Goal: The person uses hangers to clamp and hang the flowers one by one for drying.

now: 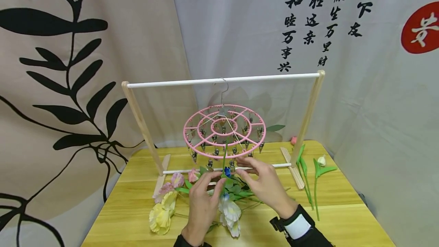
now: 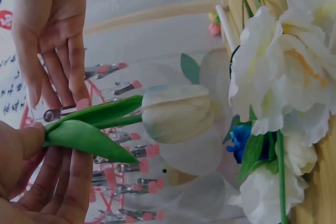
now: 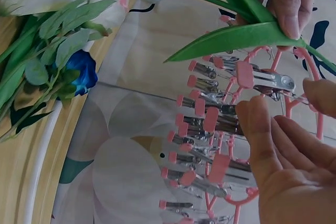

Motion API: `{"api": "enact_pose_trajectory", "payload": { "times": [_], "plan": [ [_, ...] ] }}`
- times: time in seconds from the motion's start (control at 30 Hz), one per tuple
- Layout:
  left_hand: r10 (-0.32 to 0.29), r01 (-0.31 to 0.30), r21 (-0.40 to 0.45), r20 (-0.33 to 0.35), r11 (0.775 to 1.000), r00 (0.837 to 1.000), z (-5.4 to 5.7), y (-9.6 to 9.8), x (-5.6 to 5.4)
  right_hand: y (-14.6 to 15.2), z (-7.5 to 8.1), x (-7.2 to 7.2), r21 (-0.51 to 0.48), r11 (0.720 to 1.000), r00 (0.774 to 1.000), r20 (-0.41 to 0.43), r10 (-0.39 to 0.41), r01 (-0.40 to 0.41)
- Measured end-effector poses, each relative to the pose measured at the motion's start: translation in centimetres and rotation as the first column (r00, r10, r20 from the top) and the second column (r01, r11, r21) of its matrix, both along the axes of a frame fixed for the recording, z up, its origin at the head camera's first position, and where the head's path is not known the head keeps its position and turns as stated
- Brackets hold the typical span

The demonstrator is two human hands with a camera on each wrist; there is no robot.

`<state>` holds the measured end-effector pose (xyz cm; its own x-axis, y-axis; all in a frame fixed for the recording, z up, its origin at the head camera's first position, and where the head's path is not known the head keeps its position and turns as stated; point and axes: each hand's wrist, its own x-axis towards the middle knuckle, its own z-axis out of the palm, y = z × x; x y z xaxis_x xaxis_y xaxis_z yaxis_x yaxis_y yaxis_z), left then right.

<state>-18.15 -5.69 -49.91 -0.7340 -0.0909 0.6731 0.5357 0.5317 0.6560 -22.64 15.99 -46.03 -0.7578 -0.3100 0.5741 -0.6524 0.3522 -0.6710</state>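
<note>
My left hand (image 1: 205,197) pinches the stem of an artificial white tulip (image 2: 178,114) tinged with blue, near its green leaves (image 2: 100,137). The bloom hangs downward while the stem (image 1: 225,153) points up past the rim of a pink round clip hanger (image 1: 192,149). Close to the rim is my right hand (image 1: 265,182), its thumb and fingers apart around a metal clip with pink tips (image 3: 262,80). In the right wrist view the left fingertips press the stem right beside that clip. Many more such clips (image 3: 202,114) dangle from the hanger.
The hanger hooks on the white bar (image 1: 171,83) of a wooden stand (image 1: 140,125). Below lie artificial flowers: yellow (image 1: 160,216), purple (image 1: 177,179), white (image 1: 230,214) and blue (image 3: 81,72). At the table's right lies another white tulip (image 1: 321,161). A printed curtain (image 1: 240,29) hangs behind.
</note>
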Motion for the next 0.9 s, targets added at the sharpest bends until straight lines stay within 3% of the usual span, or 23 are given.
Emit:
{"api": "enact_pose_trajectory", "payload": {
  "times": [0.23, 0.33, 0.9],
  "plan": [
    [0.005, -0.019, 0.082, 0.163, 0.996, 0.987, -0.6, 0.0, 0.3, -1.5, -0.1, -0.7, 0.026, 1.0, 1.0, 0.019, -0.004, 0.003],
    [-0.005, -0.018, 0.111, 0.204, 0.994, 0.979, -0.7, 0.1, 0.3, -1.8, -0.2, -1.0, 0.023, 1.0, 1.0, 0.015, -0.003, 0.003],
    [-0.023, -0.023, 0.17, 0.26, 0.985, 0.965, -0.9, 0.7, -0.1, -2.7, 0.2, -1.2, 0.044, 0.998, 0.999, 0.026, -0.036, 0.034]
  ]
}}
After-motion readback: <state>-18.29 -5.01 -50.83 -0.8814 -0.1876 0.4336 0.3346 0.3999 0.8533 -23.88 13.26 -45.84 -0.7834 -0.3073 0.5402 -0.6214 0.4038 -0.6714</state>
